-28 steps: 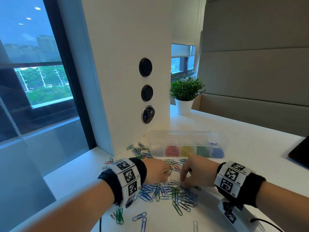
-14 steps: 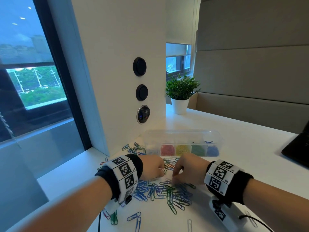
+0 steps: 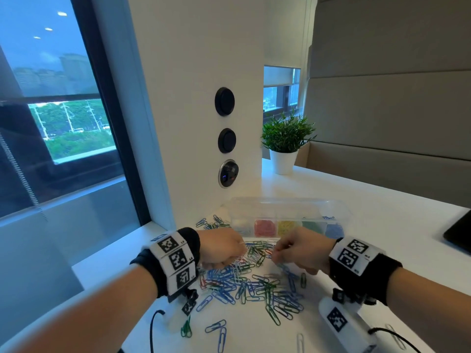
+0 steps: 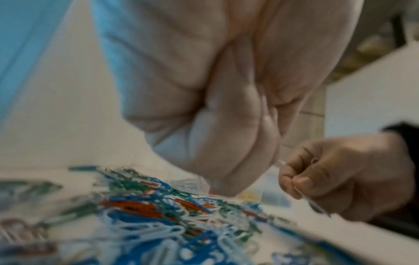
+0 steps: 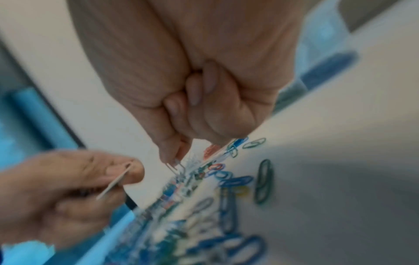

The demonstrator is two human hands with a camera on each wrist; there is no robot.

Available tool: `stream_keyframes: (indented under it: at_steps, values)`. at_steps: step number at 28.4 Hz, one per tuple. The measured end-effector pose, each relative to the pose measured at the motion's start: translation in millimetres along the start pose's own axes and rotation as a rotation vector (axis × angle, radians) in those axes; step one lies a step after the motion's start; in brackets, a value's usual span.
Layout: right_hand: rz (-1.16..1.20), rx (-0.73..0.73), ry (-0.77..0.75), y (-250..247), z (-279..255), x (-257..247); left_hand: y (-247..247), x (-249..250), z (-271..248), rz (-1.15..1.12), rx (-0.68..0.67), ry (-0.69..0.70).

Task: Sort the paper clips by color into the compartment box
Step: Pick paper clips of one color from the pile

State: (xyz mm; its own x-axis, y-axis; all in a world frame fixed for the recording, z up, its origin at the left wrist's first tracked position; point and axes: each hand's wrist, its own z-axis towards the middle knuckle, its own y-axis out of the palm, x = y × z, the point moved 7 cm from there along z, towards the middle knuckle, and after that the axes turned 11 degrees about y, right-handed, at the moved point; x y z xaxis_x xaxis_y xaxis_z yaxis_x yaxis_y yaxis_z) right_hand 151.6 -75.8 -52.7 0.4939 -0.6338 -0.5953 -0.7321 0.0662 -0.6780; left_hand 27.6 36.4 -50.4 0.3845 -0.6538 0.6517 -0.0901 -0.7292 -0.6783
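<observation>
Head view: both hands have lifted slightly from the clip pile at the desk's near edge. Left hand pinches a white clip; right hand pinches another. Compartment box lies just beyond; depositing appears next.

Nothing legible is showing anywhere. The wristbands are carrying only black-and-white square marker codes, with tiny characters beside them at about 3 o'clock, too small to make out.
</observation>
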Motion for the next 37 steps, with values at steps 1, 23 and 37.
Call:
stream_keyframes:
  at_steps: [1,23,37]
  values:
    - [0.159,-0.033,0.036,-2,-2,6,1,-1,-2,-0.153,0.007,-0.024]
    - [0.11,-0.023,0.153,-1,-30,28,4,33,14,-0.573,0.226,0.046]
    - [-0.517,0.137,-0.068,11,-25,-6,40,56,24,0.606,-0.049,0.101]
